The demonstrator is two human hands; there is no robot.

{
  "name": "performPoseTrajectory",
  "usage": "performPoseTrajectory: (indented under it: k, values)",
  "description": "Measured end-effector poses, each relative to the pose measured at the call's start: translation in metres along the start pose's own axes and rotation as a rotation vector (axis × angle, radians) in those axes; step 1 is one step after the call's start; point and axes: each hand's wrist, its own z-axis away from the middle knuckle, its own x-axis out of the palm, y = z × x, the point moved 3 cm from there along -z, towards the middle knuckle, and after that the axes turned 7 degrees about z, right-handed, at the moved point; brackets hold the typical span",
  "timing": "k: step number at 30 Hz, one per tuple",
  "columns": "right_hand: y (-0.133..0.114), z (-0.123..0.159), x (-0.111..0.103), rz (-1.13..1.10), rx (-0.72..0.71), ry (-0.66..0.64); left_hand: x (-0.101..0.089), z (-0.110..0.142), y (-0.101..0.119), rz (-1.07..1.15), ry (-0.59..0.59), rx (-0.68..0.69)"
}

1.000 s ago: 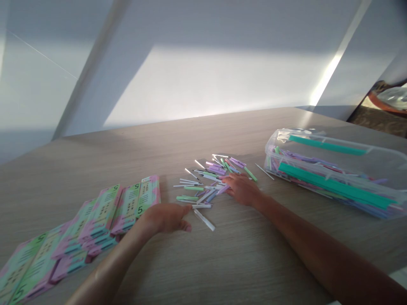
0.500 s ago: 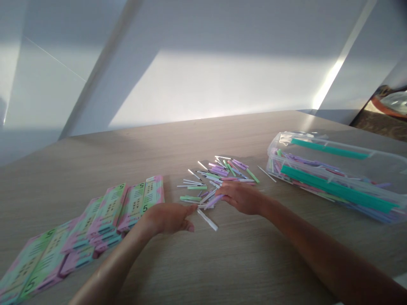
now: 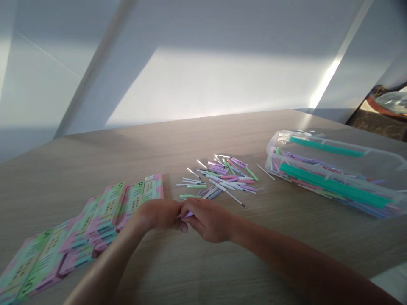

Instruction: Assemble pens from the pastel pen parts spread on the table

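Observation:
My right hand is closed on a slim purple piece, pinched between thumb and fingers over the near part of the table. Against its fingertips rests my left hand, fingers bent together at the same spot; whatever lies in them is hidden. Just beyond both hands spreads a loose pile of thin sticks in white, purple, green and pink. Some of the white ones have dark tips. Left of my hands, pink and green boxes marked with a 5 lie in an overlapping row.
To the right stands a clear plastic box with teal strips, holding many more coloured sticks. One white stick lies beside it on the wooden table. A pale wall rises behind the table.
My right hand has moved left and nearer from the pile, carrying the purple piece to my left hand. The white stick beside my left fingers is out of sight now.

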Motion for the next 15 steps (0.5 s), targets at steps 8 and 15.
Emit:
performPoseTrajectory:
  k: [8,15]
  values:
    - [0.005,-0.003,-0.012,-0.225,0.04,0.111,-0.013,0.011,-0.007,-0.019,-0.004,-0.021]
    - [0.091,-0.04,-0.043,0.504,0.65,-0.105,-0.014,0.019,-0.011,-0.102,-0.008,-0.117]
